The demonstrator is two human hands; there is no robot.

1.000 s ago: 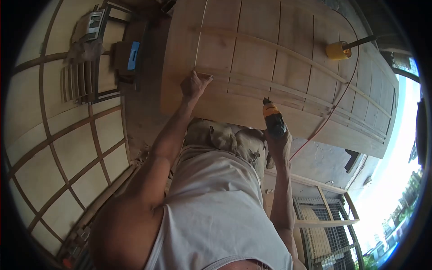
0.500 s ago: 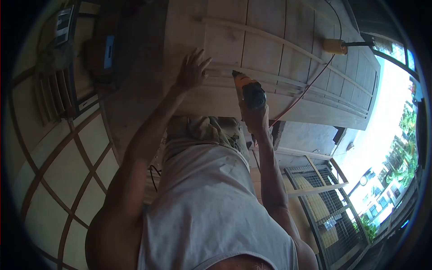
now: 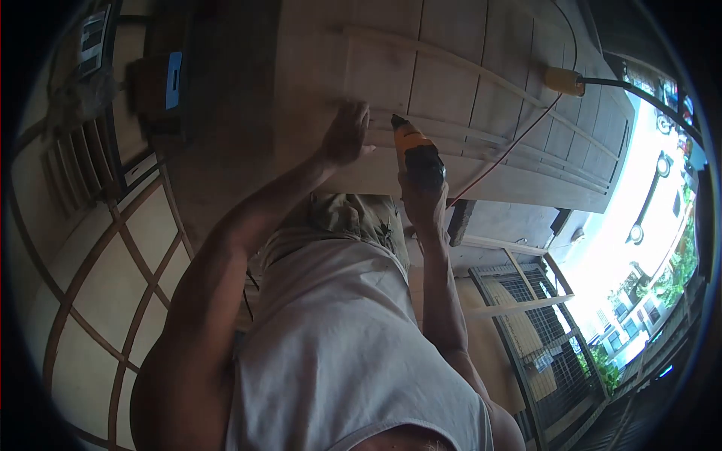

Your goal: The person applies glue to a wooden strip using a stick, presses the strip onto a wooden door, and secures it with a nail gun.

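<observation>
My right hand (image 3: pixel 423 197) grips an orange and black nail gun (image 3: pixel 417 154), its dark nose pointing away from me over a wooden panel (image 3: pixel 444 83). A red hose (image 3: pixel 504 158) runs from near this hand across the panel. Thin wooden strips (image 3: pixel 481 135) lie along the panel, beyond and beside the tool's nose. My left hand (image 3: pixel 347 135) is over the near left part of the panel, left of the nail gun. Its fingers are bent and slightly blurred, the thumb stands apart, and I see nothing held in it.
A yellow cylindrical object (image 3: pixel 564 81) with a black cable rests on the panel's right part. A wire-mesh frame (image 3: pixel 538 331) is at lower right. Lattice panelling (image 3: pixel 98 301) lies on the left, below a dark stand with a blue-edged piece (image 3: pixel 174 80). Bright outdoors opens at right.
My left hand has moved right and slightly toward me, nearer the nail gun, and its spread fingers have bent. The nail gun stays almost in place. The whole view has shifted slightly.
</observation>
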